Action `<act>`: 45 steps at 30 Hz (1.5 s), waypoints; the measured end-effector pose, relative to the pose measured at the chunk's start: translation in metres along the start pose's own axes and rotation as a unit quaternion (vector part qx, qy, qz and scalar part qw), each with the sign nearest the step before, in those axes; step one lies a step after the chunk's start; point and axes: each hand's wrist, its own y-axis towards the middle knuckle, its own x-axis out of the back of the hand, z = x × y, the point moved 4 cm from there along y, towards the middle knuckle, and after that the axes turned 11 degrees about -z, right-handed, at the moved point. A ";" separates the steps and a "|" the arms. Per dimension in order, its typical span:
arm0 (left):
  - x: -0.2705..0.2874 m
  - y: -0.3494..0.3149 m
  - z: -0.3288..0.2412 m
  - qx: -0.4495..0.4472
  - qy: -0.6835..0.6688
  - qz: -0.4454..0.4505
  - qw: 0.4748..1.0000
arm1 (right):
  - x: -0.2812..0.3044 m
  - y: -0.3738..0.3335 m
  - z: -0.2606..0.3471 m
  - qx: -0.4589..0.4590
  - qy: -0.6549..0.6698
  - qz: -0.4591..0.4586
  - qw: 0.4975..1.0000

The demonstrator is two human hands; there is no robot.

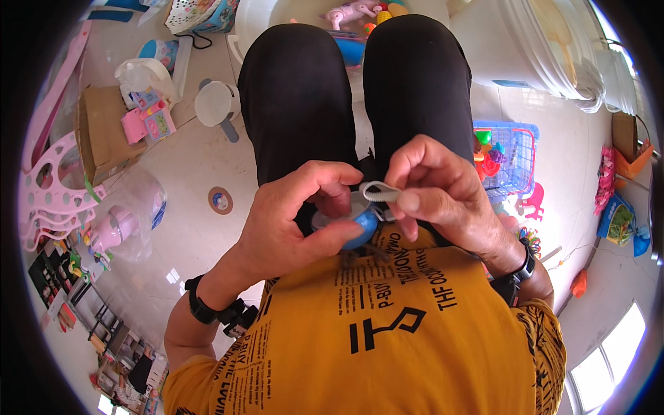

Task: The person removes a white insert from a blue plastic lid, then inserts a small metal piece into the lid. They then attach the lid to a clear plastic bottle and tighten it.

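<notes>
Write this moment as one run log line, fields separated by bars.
left hand: holds blue round toy | right hand: pinches white loop | place: over lap

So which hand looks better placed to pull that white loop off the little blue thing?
Probably the right hand: it already pinches the white loop, while the left hand cups the blue round object, steadying it.

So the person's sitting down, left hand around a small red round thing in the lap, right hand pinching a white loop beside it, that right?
Not quite: the small round thing is blue with a greyish top, not red. The head view shows the left hand cupped around it in the lap, and the right hand pinching the white loop beside it, as you said.
</notes>
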 end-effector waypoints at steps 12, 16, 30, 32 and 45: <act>-0.008 0.004 -0.010 -0.055 0.032 0.034 0.997 | 0.027 -0.026 -0.015 -0.011 0.043 -0.047 0.998; -0.010 0.005 -0.012 -0.116 0.056 0.038 0.991 | 0.022 -0.033 -0.013 -0.029 -0.123 -0.060 0.990; -0.020 -0.010 -0.032 -0.216 0.141 0.005 0.966 | 0.008 -0.034 -0.002 0.113 -0.350 -0.021 0.930; -0.019 -0.009 -0.034 -0.223 0.139 0.003 0.965 | 0.009 -0.034 0.000 0.156 -0.412 -0.067 0.895; -0.010 0.000 -0.074 -0.432 0.171 -0.057 0.884 | 0.007 -0.015 0.049 0.245 -0.284 -0.047 0.926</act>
